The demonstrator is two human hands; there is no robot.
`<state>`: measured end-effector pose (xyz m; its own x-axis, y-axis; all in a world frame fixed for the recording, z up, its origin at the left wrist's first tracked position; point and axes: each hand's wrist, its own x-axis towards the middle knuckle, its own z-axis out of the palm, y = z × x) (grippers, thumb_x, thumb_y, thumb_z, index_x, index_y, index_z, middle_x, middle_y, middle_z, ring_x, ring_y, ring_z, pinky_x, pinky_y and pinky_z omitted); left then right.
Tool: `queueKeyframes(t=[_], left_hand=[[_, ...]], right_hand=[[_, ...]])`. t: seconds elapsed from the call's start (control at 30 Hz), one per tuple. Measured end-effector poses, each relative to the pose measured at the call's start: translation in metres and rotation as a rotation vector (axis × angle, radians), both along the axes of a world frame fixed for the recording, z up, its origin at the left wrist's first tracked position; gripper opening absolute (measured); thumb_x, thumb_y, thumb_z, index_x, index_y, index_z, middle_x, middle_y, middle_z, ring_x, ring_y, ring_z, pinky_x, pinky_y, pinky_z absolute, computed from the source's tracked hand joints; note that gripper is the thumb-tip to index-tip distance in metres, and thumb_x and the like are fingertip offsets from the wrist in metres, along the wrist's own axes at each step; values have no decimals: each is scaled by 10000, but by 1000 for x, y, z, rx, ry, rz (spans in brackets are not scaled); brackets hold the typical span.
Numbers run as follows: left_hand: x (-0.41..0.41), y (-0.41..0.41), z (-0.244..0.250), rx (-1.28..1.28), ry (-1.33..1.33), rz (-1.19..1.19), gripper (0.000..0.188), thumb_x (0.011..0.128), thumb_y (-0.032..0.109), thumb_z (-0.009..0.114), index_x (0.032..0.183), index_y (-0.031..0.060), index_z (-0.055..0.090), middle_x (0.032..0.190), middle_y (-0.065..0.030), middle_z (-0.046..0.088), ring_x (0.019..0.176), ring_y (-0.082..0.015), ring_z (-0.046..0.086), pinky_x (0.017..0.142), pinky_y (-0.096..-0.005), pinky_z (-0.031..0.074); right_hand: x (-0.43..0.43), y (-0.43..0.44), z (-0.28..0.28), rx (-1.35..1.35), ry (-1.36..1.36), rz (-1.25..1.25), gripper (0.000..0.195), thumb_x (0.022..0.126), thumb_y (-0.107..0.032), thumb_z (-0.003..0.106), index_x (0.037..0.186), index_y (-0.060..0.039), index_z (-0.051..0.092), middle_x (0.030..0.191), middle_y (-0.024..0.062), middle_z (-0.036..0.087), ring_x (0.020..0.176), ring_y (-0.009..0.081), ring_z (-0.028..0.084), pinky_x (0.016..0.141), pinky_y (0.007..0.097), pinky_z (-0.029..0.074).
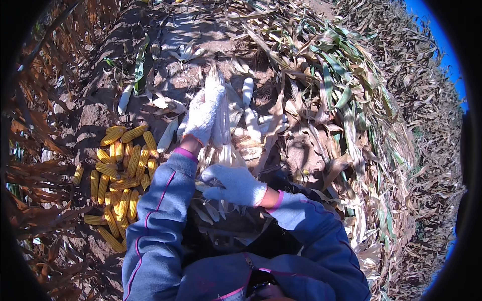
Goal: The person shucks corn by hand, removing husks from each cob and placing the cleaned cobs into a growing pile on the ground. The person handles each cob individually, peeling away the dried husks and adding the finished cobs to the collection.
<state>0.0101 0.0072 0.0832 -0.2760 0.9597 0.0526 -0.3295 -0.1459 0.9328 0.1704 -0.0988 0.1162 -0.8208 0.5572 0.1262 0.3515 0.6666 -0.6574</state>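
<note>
My left hand (205, 113), in a white work glove, is wrapped around a corn ear in dry, pale husk (222, 124). The tip of the husk points away from me, past my fingers. My right hand (235, 185), gloved likewise, is lower and nearer my body, beside the loose husk leaves (220, 156) below that ear. Its fingers point left with a gap by the thumb; whether they pinch a husk leaf cannot be made out. To the left of my left forearm lies a heap of bare yellow corn cobs (124, 169) on the soil.
Several pale husks or husked ears (251, 120) lie on the ground ahead. Cut corn stalks and leaves (350, 94) form a long pile on the right. Standing dry corn plants (41, 180) line the left side. Clods of soil (94, 114) make the ground uneven.
</note>
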Motion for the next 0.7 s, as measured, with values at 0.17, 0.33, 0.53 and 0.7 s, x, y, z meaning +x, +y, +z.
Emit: queueKeyframes(t=[0.17, 0.33, 0.53, 0.7], left_hand=[[5, 0, 7, 75, 1, -80, 298, 966, 319, 553, 1106, 59, 594, 908, -37, 642, 773, -133, 621, 676, -273, 519], [-2, 7, -20, 123, 222, -161, 333, 963, 314, 552, 1165, 52, 589, 982, -29, 639, 860, -106, 600, 754, -266, 505], [16, 3, -11, 152, 267, -46, 376, 941, 198, 587, 1271, 25, 542, 1156, -55, 609, 1035, -130, 560, 901, -287, 464], [14, -7, 19, 91, 228, -89, 412, 921, 142, 612, 1305, 21, 522, 1234, -47, 578, 1092, -115, 533, 956, -274, 429]], right_hand=[[16, 53, -11, -213, 712, -552, 286, 933, -138, 590, 1168, 6, 516, 977, 59, 604, 864, 142, 594, 768, 302, 496], [8, 64, 1, -274, 135, -488, 724, 773, -390, 779, 1260, 31, 448, 1127, 160, 595, 1038, 258, 577, 911, 379, 466], [0, 75, -15, -441, 254, -406, 766, 701, -391, 815, 1223, 42, 459, 1092, 184, 614, 1010, 270, 605, 857, 379, 484], [-2, 67, -13, -304, 78, -634, 748, 730, -354, 784, 1240, 60, 427, 1097, 198, 617, 1005, 296, 617, 863, 394, 483]])
